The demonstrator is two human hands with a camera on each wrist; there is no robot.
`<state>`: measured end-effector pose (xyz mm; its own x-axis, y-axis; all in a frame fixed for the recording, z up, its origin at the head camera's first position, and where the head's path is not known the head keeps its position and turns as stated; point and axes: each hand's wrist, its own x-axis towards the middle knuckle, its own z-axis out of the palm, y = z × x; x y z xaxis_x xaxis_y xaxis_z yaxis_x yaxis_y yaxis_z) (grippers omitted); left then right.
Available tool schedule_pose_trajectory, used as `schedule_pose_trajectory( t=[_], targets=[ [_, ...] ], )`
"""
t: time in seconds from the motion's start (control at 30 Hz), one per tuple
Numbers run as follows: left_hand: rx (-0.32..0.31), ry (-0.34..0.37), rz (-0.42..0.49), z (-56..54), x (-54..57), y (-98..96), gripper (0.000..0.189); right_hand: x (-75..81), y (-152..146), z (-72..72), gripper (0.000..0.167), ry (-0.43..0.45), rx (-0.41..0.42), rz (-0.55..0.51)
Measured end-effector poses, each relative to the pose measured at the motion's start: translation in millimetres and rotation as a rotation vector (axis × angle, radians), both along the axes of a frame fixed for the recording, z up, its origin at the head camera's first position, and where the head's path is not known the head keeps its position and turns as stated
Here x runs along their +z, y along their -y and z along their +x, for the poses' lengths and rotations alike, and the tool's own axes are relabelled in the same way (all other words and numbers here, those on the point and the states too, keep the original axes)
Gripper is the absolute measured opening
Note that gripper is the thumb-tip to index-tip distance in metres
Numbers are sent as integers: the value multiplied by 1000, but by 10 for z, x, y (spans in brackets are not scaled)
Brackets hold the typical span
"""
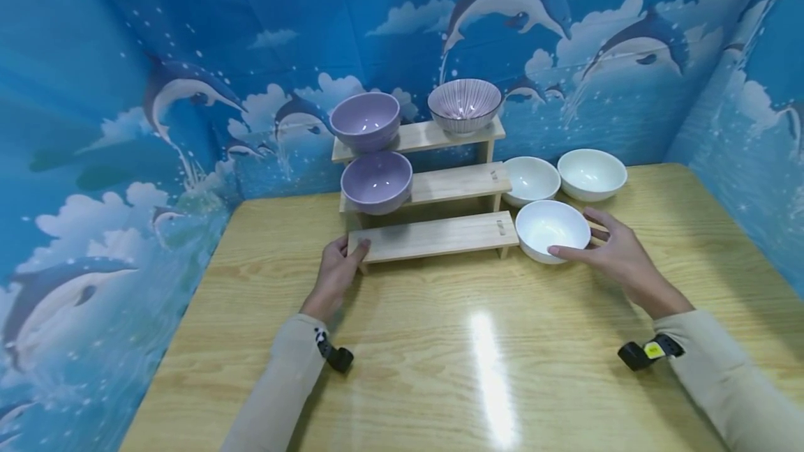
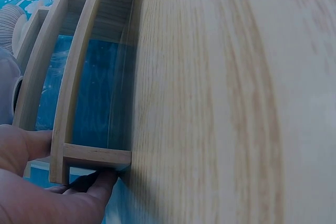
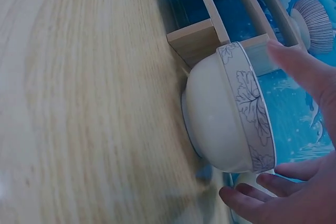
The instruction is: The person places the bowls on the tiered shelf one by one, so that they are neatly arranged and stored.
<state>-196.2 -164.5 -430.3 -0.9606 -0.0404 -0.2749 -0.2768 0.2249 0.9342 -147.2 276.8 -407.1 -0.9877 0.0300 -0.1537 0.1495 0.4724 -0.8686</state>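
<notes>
My left hand [image 1: 336, 274] grips the left end of the lowest step of a three-step wooden riser [image 1: 433, 237], thumb on top. In the left wrist view, its fingers pass beside the step's leg [image 2: 97, 157]. My right hand [image 1: 618, 257] is at a white bowl [image 1: 551, 229] on the table, just right of that step. Its thumb reaches over the near rim and the other fingers spread by the right side. In the right wrist view, the bowl [image 3: 226, 114] stands on its foot and shows a grey leaf-pattern band.
Two more white bowls, one left [image 1: 532, 180] and one right [image 1: 592, 174], stand behind. A purple bowl [image 1: 377, 183] is on the middle step; another purple bowl [image 1: 366, 121] and a striped bowl [image 1: 465, 104] are on the top. A dolphin-print curtain [image 1: 301, 33] surrounds the wooden table [image 1: 408, 340].
</notes>
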Motion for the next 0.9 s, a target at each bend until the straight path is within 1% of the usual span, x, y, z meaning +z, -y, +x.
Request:
schedule_pose_trajectory(
  t=[0.17,0.3,0.43,0.63,0.77,0.9],
  targets=[
    [-2,-4,-1,12,5,0,62,-44,5,3,115,-7,0,1],
    [-7,-12,7,2,-1,5,61,-62,31,-5,119,-9,-9,14],
    [-7,-8,8,4,6,3,61,-88,65,-13,121,-28,-19,28],
    [-1,1,-1,15,16,3,61,-112,119,-3,118,-83,-12,-15],
    [-3,-1,-9,17,17,6,60,-122,141,-8,121,-89,-9,-32],
    [-5,-7,-8,14,15,10,58,-131,161,-23,123,-91,-13,-20]
  ],
)
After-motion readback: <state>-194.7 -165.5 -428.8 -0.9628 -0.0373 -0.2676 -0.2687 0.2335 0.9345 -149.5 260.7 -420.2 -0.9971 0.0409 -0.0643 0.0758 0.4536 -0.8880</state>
